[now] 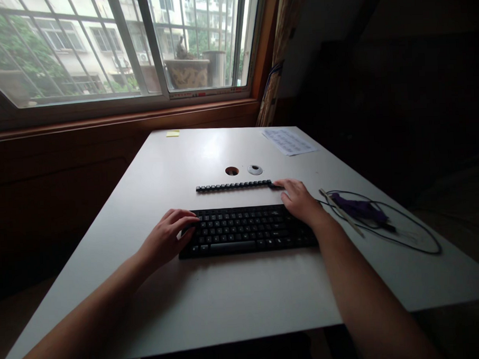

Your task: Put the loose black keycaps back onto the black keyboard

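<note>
A black keyboard (pixel 242 232) lies on the white table in front of me. My left hand (pixel 173 230) rests at its left end, fingers stretched over the upper left keys and thumb apart below them. Beyond the keyboard, small black keycaps (pixel 232 186) stand in a long row. My right hand (pixel 298 198) reaches over the keyboard's upper right part, its fingertips at a dark piece (pixel 277 186) by the row's right end. That hand's fingers are extended, the thumb apart, and its forearm and palm hide some keys on the right.
A table hole (pixel 231 171) and a round grey cover (pixel 255 170) are behind the row. Printed sheets (pixel 289 140) lie at the back right, a yellow note (pixel 173 133) at the back left. On the right are a purple cloth (pixel 358 208), a thin stick (pixel 340 212) and a looped cable (pixel 435 251).
</note>
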Tool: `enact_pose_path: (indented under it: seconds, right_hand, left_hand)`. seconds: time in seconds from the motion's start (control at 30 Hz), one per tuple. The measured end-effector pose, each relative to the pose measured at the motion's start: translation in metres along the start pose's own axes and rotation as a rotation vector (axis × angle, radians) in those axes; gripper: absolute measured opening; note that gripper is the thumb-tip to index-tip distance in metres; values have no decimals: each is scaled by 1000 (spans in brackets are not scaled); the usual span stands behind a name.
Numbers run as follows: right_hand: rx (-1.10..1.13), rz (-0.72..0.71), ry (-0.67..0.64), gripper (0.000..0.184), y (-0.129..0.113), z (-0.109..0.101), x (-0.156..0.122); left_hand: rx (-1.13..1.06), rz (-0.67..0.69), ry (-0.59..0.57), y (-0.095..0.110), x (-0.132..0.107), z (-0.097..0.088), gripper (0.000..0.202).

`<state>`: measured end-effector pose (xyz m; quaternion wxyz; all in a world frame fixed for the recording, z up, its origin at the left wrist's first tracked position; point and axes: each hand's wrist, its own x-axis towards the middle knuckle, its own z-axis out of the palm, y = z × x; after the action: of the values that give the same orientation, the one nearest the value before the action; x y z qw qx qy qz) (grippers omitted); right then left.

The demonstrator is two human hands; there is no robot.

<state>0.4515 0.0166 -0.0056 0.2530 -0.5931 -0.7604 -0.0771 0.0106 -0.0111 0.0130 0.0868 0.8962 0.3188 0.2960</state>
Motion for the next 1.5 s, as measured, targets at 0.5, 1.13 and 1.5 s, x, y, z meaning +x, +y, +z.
enact_pose_path:
  seconds: [0.5, 1.13, 1.5]
  right_hand:
    - [-34, -14, -18, 59, 6, 14, 0]
    - [9, -31, -39, 38, 5, 3, 2]
    - [24, -39, -139, 18, 2, -6, 5]
  left_hand:
    - [19, 3, -14, -2, -1, 1, 23]
    - [22, 16, -10, 0, 1, -1, 23]
    - [9, 1, -17, -2, -1, 1, 24]
